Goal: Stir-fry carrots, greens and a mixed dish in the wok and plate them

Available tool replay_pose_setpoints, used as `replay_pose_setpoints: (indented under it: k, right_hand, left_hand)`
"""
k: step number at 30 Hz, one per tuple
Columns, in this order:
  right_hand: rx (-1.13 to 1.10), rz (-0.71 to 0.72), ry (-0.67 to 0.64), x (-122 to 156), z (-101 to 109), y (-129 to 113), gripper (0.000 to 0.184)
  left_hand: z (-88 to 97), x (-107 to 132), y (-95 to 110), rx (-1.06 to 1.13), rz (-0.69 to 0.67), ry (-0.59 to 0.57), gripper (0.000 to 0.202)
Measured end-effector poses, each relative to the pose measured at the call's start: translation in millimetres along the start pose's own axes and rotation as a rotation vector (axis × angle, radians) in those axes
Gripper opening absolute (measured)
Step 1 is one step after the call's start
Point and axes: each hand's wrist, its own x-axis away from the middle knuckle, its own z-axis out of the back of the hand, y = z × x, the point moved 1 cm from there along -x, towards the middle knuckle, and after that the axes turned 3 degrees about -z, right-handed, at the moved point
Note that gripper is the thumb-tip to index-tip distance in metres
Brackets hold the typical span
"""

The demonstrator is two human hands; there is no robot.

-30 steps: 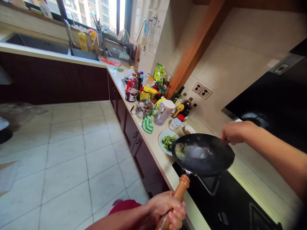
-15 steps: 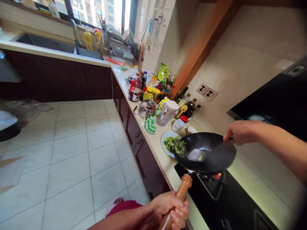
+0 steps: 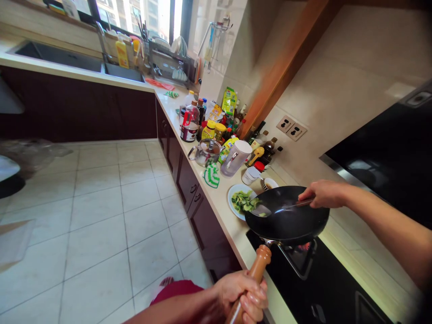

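Note:
My left hand point(image 3: 243, 294) is wrapped round the wooden handle of a black wok point(image 3: 290, 227), which is tilted toward a plate and held above the stove. In my right hand point(image 3: 322, 194) is a spatula point(image 3: 286, 208); its broad blade lies at the wok's left rim, beside the food. Cooked green vegetables point(image 3: 243, 201) lie on the pale plate point(image 3: 231, 208), and a small piece remains near the blade inside the wok. The wok's rim overlaps the right edge of the plate.
The lit gas stove point(image 3: 305, 265) is under and right of the wok. A striped bowl point(image 3: 270, 184), a white seasoning jar point(image 3: 250, 176), a plastic pitcher point(image 3: 236, 158), a glass pot point(image 3: 206, 154) and several bottles crowd the counter. The range hood point(image 3: 381, 148) hangs at right.
My right hand has moved left with the spatula, pushing vegetables from the wok's rim onto the plate. Steam over the wok has thinned. My left hand keeps its grip.

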Motion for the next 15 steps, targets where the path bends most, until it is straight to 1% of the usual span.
replay_pose_setpoints:
  k: [1,3,7,9,12,15]
  right_hand:
    - [0.022,0.009,-0.089,-0.4,3.4,-1.3,0.038]
    - [0.055,0.002,-0.199,-0.7,14.4,-3.1,0.039]
    - [0.192,-0.051,-0.325,4.0,38.4,-8.6,0.044]
    - [0.289,-0.075,-0.379,7.4,44.2,-12.5,0.044]
    - [0.342,-0.091,-0.387,10.6,41.9,-18.9,0.042]
    - [0.334,-0.077,-0.324,11.6,33.9,-22.1,0.043]
  left_hand:
    - [-0.1,0.2,0.0,0.001,-0.001,-0.002,0.028]
    - [-0.3,0.5,0.1,0.006,-0.001,-0.007,0.028]
    - [-0.7,0.7,0.4,0.002,0.004,-0.013,0.028]
    - [-1.3,0.7,0.6,-0.003,0.0,-0.008,0.027]
    - [-2.8,0.5,0.7,-0.002,0.001,-0.011,0.026]
    - [-4.7,0.6,0.9,-0.002,0.0,-0.028,0.024]
